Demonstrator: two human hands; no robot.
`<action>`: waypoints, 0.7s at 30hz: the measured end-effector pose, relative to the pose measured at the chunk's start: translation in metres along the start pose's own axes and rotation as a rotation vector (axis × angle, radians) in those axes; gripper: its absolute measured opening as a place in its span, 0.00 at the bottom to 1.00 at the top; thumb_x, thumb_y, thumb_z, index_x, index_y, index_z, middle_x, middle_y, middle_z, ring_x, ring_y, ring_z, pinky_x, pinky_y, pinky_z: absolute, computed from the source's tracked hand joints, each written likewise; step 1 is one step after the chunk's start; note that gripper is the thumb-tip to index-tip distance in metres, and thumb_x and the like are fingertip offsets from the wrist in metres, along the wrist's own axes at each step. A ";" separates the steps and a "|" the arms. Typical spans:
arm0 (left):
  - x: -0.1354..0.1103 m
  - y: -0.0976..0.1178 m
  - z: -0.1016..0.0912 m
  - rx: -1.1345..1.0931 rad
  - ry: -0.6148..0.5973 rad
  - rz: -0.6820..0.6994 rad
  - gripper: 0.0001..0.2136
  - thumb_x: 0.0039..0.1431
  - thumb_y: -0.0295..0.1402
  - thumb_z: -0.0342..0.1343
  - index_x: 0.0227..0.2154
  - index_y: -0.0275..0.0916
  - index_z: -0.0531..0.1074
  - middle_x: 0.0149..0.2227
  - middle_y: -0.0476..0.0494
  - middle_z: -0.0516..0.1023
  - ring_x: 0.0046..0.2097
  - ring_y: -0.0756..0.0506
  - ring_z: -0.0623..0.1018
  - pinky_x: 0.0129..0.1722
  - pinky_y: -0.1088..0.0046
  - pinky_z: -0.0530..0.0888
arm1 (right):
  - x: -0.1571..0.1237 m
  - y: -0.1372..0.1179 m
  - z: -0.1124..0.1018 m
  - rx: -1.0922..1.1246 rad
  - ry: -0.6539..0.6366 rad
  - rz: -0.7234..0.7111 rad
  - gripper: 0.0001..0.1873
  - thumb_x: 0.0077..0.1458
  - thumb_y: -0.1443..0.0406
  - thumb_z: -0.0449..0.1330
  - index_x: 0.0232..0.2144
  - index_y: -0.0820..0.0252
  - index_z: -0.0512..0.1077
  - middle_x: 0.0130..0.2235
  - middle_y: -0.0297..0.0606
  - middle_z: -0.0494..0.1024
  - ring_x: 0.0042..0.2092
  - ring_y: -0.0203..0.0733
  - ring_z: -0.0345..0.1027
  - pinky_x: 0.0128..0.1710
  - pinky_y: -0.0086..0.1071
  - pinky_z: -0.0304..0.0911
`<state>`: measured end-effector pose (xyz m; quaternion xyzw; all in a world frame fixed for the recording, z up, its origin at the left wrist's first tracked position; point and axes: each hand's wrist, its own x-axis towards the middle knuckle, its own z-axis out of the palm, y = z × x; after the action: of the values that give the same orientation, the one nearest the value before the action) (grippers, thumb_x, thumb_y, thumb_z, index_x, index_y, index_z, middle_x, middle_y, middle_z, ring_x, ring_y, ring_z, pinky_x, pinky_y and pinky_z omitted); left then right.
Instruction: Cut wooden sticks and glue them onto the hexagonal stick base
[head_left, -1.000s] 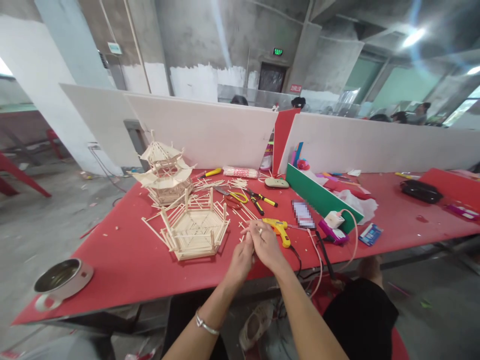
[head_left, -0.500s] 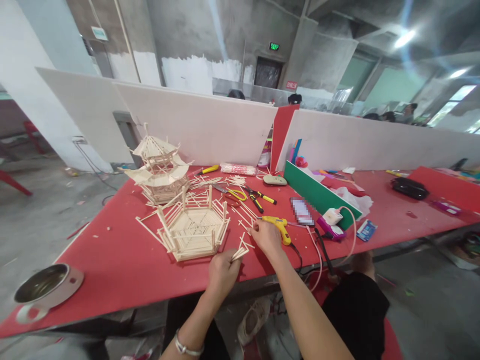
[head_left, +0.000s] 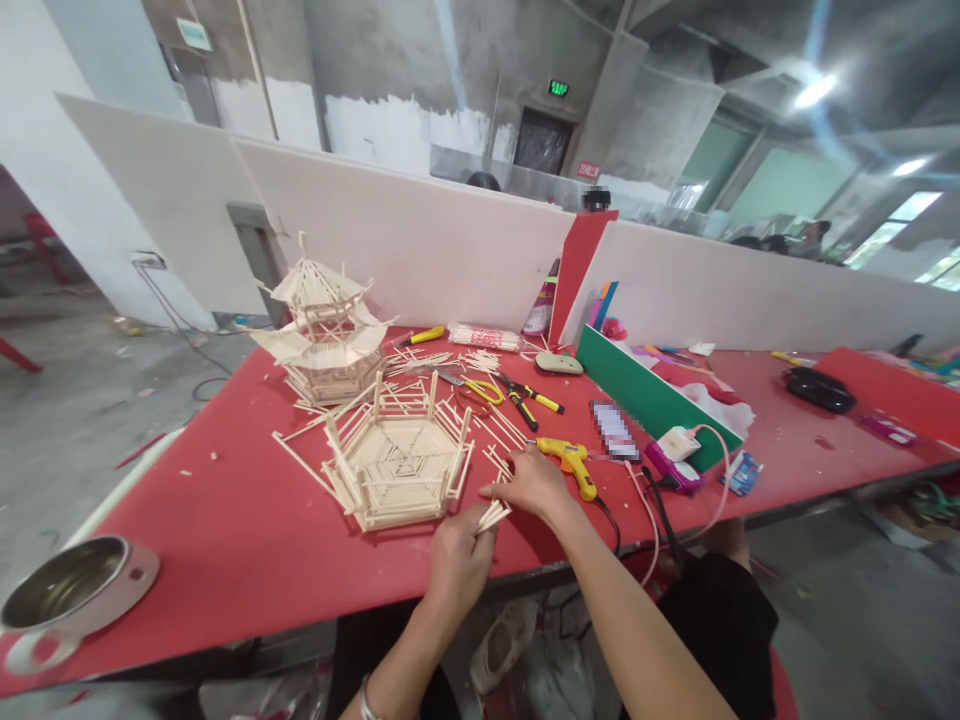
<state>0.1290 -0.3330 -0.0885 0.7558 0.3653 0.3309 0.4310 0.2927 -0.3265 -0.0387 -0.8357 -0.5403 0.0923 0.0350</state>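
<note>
My left hand [head_left: 459, 552] is closed around a small bundle of short wooden sticks [head_left: 493, 516], whose ends poke out past the thumb. My right hand [head_left: 538, 486] reaches low over loose sticks [head_left: 498, 462] on the table, thumb and index finger apart; its other fingers are partly hidden. Left of the hands sits a hexagonal stick frame [head_left: 397, 465] with a slatted floor and short corner posts. Behind it stands a tiered stick pagoda [head_left: 322, 325]. A yellow glue gun [head_left: 571, 464] lies just beyond my right hand.
Pliers [head_left: 525, 398] and yellow-handled scissors [head_left: 480, 388] lie behind the frame, near a wrapped stick bundle [head_left: 486, 337]. To the right are a phone [head_left: 615, 430], a green divider [head_left: 652, 395] and charging cables. A metal mug [head_left: 82, 590] stands at the left table edge.
My right hand has come nearer my left and now covers some of the loose sticks. My left hand keeps its bundle. The view has shifted slightly.
</note>
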 end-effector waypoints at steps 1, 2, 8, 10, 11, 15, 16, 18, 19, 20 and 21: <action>0.000 -0.001 0.000 -0.014 -0.001 -0.009 0.11 0.58 0.27 0.46 0.21 0.40 0.65 0.17 0.53 0.68 0.21 0.50 0.70 0.24 0.77 0.57 | 0.001 -0.001 -0.002 -0.025 -0.039 -0.016 0.32 0.43 0.42 0.65 0.40 0.62 0.77 0.47 0.53 0.77 0.44 0.52 0.74 0.38 0.35 0.63; 0.000 -0.002 0.000 -0.022 0.000 -0.016 0.11 0.58 0.27 0.46 0.21 0.40 0.65 0.17 0.53 0.69 0.21 0.50 0.70 0.24 0.77 0.57 | 0.003 -0.002 -0.005 -0.036 -0.070 -0.035 0.30 0.43 0.44 0.66 0.39 0.62 0.78 0.45 0.51 0.79 0.43 0.51 0.74 0.36 0.34 0.63; -0.001 -0.002 0.001 0.000 0.009 -0.036 0.12 0.59 0.29 0.47 0.19 0.40 0.62 0.17 0.52 0.68 0.22 0.49 0.70 0.24 0.76 0.56 | 0.015 -0.004 -0.013 -0.071 -0.182 -0.108 0.05 0.46 0.65 0.63 0.22 0.58 0.79 0.26 0.41 0.80 0.33 0.42 0.75 0.29 0.27 0.60; -0.001 -0.001 0.000 0.025 0.011 -0.035 0.12 0.59 0.29 0.47 0.19 0.40 0.63 0.17 0.51 0.70 0.22 0.49 0.71 0.24 0.76 0.56 | 0.020 -0.007 -0.014 -0.101 -0.188 -0.103 0.03 0.43 0.68 0.64 0.23 0.59 0.80 0.28 0.43 0.81 0.34 0.44 0.76 0.30 0.28 0.62; 0.000 0.000 0.000 0.041 0.010 -0.036 0.12 0.59 0.29 0.47 0.20 0.40 0.63 0.18 0.51 0.71 0.23 0.49 0.72 0.24 0.76 0.56 | 0.022 -0.009 -0.014 -0.118 -0.182 -0.097 0.05 0.41 0.68 0.65 0.26 0.60 0.80 0.30 0.45 0.82 0.36 0.46 0.76 0.31 0.29 0.63; 0.000 0.000 0.000 0.076 -0.011 -0.066 0.11 0.59 0.29 0.47 0.21 0.40 0.66 0.19 0.50 0.73 0.24 0.47 0.75 0.25 0.76 0.58 | 0.029 -0.022 -0.013 -0.173 -0.137 -0.111 0.16 0.40 0.69 0.66 0.36 0.62 0.81 0.40 0.53 0.82 0.43 0.54 0.76 0.38 0.34 0.67; 0.001 0.000 0.000 0.071 -0.018 -0.073 0.11 0.59 0.29 0.47 0.22 0.40 0.67 0.19 0.50 0.73 0.24 0.47 0.75 0.25 0.76 0.58 | 0.030 -0.024 -0.012 -0.178 -0.129 -0.123 0.17 0.40 0.70 0.65 0.37 0.62 0.80 0.41 0.54 0.82 0.44 0.54 0.76 0.40 0.35 0.67; 0.002 0.000 0.000 0.059 -0.028 -0.084 0.12 0.60 0.29 0.46 0.23 0.40 0.67 0.19 0.49 0.74 0.25 0.47 0.76 0.25 0.76 0.59 | 0.031 -0.025 -0.011 -0.176 -0.121 -0.145 0.17 0.40 0.71 0.65 0.37 0.64 0.80 0.40 0.55 0.82 0.44 0.55 0.76 0.40 0.36 0.67; 0.002 0.000 -0.001 0.061 -0.034 -0.092 0.12 0.61 0.29 0.45 0.23 0.40 0.68 0.20 0.49 0.74 0.25 0.47 0.76 0.25 0.76 0.59 | 0.030 -0.025 -0.011 -0.167 -0.120 -0.154 0.16 0.40 0.71 0.64 0.36 0.64 0.80 0.39 0.55 0.82 0.43 0.54 0.76 0.39 0.35 0.67; 0.003 0.001 -0.001 0.073 -0.039 -0.101 0.12 0.61 0.29 0.45 0.23 0.40 0.68 0.20 0.48 0.75 0.25 0.46 0.77 0.25 0.76 0.59 | 0.030 -0.023 -0.012 -0.151 -0.123 -0.159 0.13 0.40 0.71 0.64 0.33 0.64 0.81 0.37 0.53 0.82 0.41 0.53 0.77 0.37 0.34 0.67; 0.004 0.002 -0.001 0.091 -0.043 -0.113 0.12 0.61 0.29 0.45 0.24 0.40 0.68 0.20 0.48 0.76 0.26 0.46 0.77 0.26 0.76 0.59 | 0.031 -0.021 -0.013 -0.130 -0.132 -0.164 0.10 0.40 0.71 0.64 0.30 0.63 0.80 0.34 0.51 0.82 0.39 0.51 0.77 0.35 0.32 0.66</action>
<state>0.1310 -0.3299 -0.0855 0.7598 0.4126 0.2728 0.4220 0.2889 -0.2892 -0.0258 -0.7814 -0.6127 0.1087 -0.0475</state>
